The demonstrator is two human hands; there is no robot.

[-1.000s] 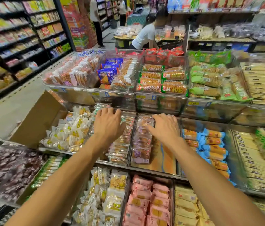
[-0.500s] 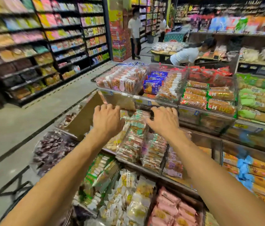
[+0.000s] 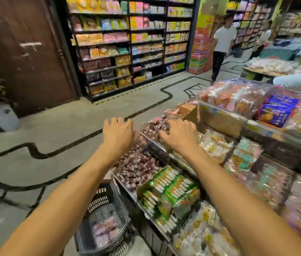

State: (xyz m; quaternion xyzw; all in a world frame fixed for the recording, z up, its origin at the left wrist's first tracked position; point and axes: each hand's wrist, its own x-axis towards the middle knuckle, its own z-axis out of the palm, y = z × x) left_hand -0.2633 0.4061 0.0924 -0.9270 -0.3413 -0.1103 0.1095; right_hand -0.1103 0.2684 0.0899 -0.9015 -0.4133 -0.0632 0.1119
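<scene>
Both my arms reach forward over the left end of a tiered snack display. My left hand (image 3: 118, 133) hangs in the air beyond the display's edge, above the floor, fingers spread and holding nothing. My right hand (image 3: 180, 134) hovers palm down over a clear bin of dark red wrapped candies (image 3: 155, 126), fingers loosely spread; whether it touches them I cannot tell. A lower bin holds more dark red candies (image 3: 138, 167). Beside that bin lie green wafer packs (image 3: 171, 189). The frame is blurred by motion.
A black shopping basket (image 3: 103, 220) with pink packets stands on the floor below my left arm. Tall snack shelves (image 3: 127, 45) line the far side of the aisle. A person in a white shirt (image 3: 221, 45) walks there. A brown door (image 3: 22, 52) is at left.
My view has swung left along the display. Both hands moved from the cookie bins in the middle to the left end, over the dark red candies, still holding nothing.
</scene>
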